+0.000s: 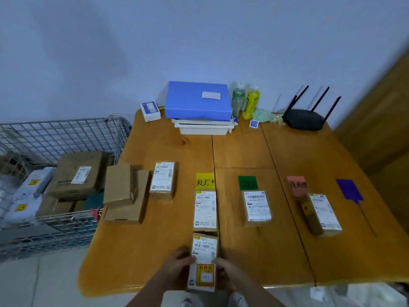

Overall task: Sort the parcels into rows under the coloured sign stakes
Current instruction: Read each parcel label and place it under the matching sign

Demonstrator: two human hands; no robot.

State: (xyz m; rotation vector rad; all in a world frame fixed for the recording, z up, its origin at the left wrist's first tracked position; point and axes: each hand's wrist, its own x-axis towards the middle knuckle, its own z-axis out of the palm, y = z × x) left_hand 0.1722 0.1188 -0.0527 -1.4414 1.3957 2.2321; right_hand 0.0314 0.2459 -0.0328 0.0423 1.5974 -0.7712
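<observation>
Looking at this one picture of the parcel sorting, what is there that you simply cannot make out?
Head view only:
- Writing on the green sign and purple sign: too dark.
- Small print on the parcel labels, such as the one under the yellow sign: too small and blurred.
- Sides of the held parcel: covered by the left hand and right hand.
- Lower parcels in the wire cage: buried under others.
</observation>
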